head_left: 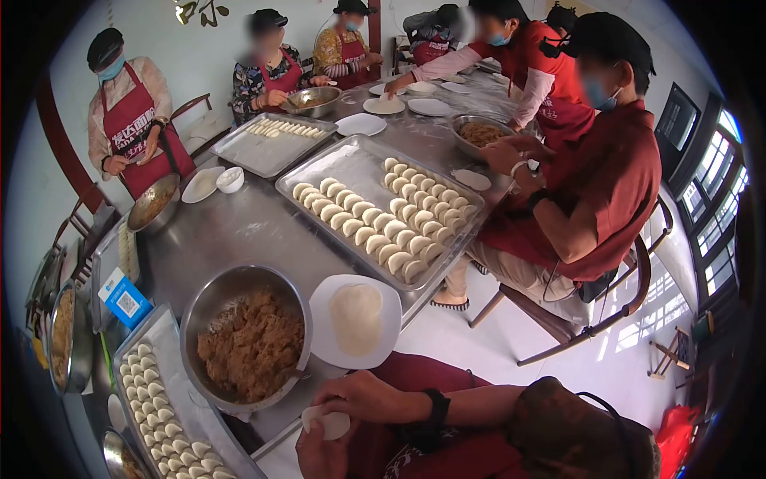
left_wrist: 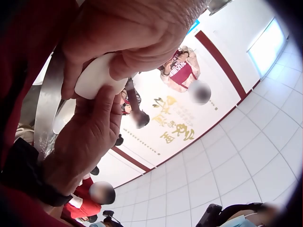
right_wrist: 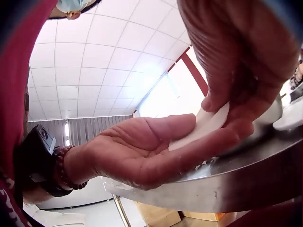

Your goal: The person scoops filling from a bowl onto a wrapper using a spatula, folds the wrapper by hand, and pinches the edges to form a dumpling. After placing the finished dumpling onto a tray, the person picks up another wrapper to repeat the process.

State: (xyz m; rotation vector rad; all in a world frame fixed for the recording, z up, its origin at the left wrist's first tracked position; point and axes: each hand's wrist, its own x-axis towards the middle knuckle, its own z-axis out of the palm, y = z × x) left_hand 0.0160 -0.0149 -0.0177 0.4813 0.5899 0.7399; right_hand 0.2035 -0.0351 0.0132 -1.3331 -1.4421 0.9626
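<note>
Low in the head view, my left hand (head_left: pixel 322 457) holds a round white dumpling wrapper (head_left: pixel 336 425) between thumb and fingers. My right hand (head_left: pixel 364 397), with a black band at its wrist, pinches the wrapper's upper edge. In the right wrist view the wrapper (right_wrist: pixel 204 126) is bent into a shallow trough along the left fingers, with the left thumb on it. The left wrist view shows the wrapper (left_wrist: pixel 97 80) between both hands, partly hidden by fingers. A steel bowl of brown filling (head_left: pixel 251 347) stands beside the hands.
Next to the bowl, a white plate (head_left: pixel 323 319) carries a stack of wrappers. Trays of dumplings stand left (head_left: pixel 211 415) and farther up the table (head_left: pixel 307 164). A blue QR-code sign (head_left: pixel 125 298) stands near the left tray. Several people in red aprons work around the table.
</note>
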